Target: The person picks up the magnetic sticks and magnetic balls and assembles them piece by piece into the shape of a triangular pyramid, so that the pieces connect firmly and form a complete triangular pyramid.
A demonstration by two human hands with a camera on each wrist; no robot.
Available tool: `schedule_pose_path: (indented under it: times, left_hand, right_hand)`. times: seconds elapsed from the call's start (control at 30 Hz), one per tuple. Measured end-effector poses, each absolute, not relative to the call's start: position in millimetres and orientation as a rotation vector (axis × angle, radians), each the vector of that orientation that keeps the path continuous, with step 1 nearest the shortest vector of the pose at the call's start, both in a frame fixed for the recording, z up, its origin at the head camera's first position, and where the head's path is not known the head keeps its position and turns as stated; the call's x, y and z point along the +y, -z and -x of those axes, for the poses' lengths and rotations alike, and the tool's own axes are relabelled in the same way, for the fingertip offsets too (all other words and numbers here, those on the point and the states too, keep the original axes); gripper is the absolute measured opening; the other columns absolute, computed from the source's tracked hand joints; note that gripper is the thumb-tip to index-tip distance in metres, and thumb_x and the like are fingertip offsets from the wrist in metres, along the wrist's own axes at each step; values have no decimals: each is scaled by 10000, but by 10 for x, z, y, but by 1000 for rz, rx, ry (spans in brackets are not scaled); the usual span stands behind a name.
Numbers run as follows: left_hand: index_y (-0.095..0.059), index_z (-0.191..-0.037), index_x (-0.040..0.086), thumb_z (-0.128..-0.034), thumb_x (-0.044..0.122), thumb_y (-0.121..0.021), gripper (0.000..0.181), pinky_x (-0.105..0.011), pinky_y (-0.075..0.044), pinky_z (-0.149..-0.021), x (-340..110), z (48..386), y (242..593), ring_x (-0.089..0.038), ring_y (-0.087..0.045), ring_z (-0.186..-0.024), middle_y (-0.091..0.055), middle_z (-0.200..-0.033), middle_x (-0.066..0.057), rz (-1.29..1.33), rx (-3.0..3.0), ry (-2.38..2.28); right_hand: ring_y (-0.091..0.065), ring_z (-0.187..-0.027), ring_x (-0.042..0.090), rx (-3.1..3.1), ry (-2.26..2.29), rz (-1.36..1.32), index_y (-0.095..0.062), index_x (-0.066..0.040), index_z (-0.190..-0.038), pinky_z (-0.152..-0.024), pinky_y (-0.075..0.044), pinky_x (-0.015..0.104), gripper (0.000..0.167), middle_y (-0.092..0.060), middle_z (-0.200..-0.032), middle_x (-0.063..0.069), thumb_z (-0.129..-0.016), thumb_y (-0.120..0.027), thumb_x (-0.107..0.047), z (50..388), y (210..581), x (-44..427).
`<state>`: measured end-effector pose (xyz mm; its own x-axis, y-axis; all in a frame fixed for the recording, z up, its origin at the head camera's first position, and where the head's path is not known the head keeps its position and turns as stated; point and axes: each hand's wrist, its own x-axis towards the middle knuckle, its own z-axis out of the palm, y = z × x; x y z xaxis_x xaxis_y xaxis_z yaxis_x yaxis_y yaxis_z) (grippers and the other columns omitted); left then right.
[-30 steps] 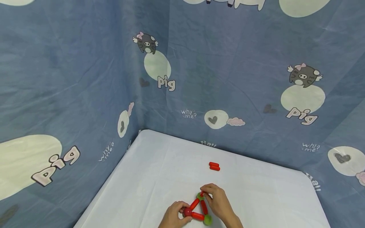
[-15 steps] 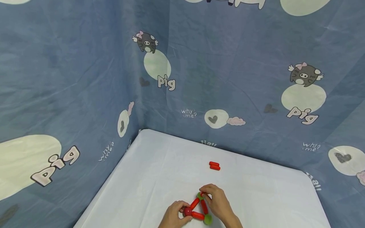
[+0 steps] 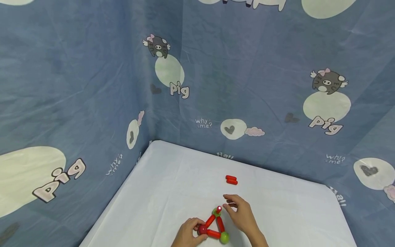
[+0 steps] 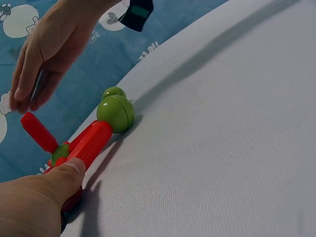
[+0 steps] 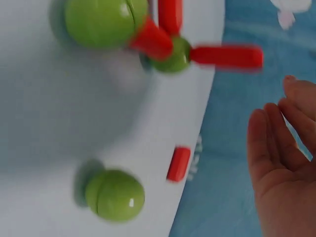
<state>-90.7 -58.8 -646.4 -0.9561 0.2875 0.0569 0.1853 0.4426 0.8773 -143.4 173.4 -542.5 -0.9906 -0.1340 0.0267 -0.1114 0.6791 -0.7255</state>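
Left hand [image 3: 187, 234] pinches the red ball [image 3: 202, 230], left corner of the rod triangle [image 3: 214, 234] on the worktop [image 3: 172, 192] — right hand [image 3: 243, 213] relaxed, grip just beside the upright red rod [image 3: 218, 209] on the far green ball [image 3: 215, 213].

Left hand [image 3: 187, 232] hides red ball [image 3: 202, 229] (partly).

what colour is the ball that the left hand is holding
Dark red; the ball shows best in the head view.
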Motion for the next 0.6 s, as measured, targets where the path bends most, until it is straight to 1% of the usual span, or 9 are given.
schedule_pose_path:
  times: [0.13,0.2,0.3,0.4,0.5,0.6]
  left_hand:
    - [-699,-1066,190,-813,359,-864,346,-205,-463,-705,-596,900,6439,48,-496,-803,-607,-883,161,-385,2548,-1535]
    - [-699,-1069,187,-814,353,-863,346,-205,-469,-708,-599,899,6433,48,-500,-807,-614,-890,159,-389,2547,-1532]
    - [-699,-1072,186,-817,351,-862,345,-203,-474,-709,-602,906,6436,54,-502,-809,-618,-895,159,-393,2555,-1526]
    - [-700,-1073,186,-816,355,-862,348,-203,-473,-709,-600,916,6432,53,-501,-809,-616,-896,161,-393,2558,-1523]
    - [-700,-1070,184,-814,349,-863,346,-206,-472,-709,-598,920,6429,50,-504,-807,-614,-895,157,-388,2548,-1525]
    - [-699,-1070,181,-817,341,-861,341,-206,-474,-711,-598,920,6432,48,-510,-810,-617,-895,154,-389,2537,-1531]
  right_hand:
    - [-700,-1086,224,2863,1408,-34,-690,-123,-1278,-916,-588,299,353,-733,-1208,70,-929,-745,-108,1519,5436,1919]
    - [-693,-1111,223,2863,1445,-131,-673,-107,-1305,-919,-576,245,366,-732,-1229,72,-944,-730,-115,1549,5450,2019]
    - [-687,-1132,220,2855,1468,-214,-655,-88,-1331,-917,-555,189,377,-723,-1260,87,-961,-712,-132,1572,5477,2162]
    - [-692,-1129,202,2856,1487,-260,-648,-72,-1337,-931,-549,188,380,-716,-1274,109,-967,-705,-140,1590,5523,2277]
    - [-695,-1117,187,2854,1482,-292,-638,-54,-1344,-941,-551,214,390,-708,-1286,129,-969,-703,-141,1607,5580,2368]
    - [-699,-1092,190,2833,1457,-325,-636,-38,-1339,-900,-546,212,391,-706,-1279,147,-970,-700,-149,1642,5642,2445]
